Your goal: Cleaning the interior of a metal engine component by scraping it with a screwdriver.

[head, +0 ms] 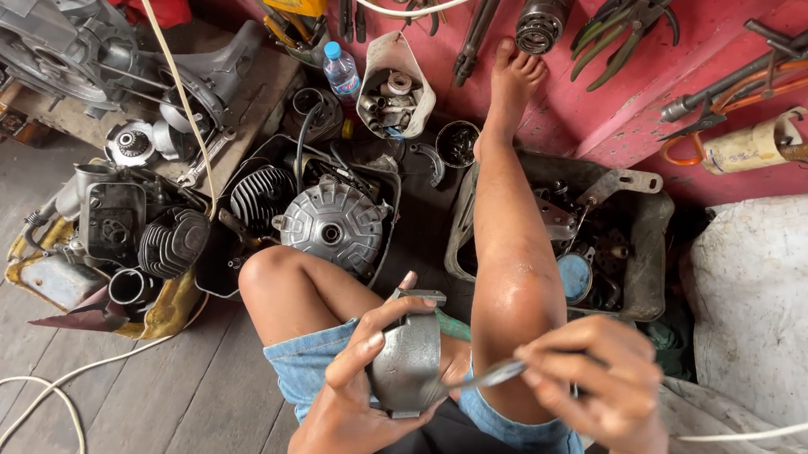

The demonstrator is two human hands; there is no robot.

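A curved grey metal part is gripped by the left hand, fingers wrapped round its near side, thumb on top, above the lap. A thin metal tool, possibly a file, is pinched in the closed right hand, its tip touching the part. A finned hub lies farther off, a parts tray to its right.

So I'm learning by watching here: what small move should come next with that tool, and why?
Probably ease the tool tip a little further into the grey metal part. The right hand pinches the thin tool with its tip right at the part's edge, while the left hand grips the part steady over the lap. Whether the tip already touches is hard to tell.
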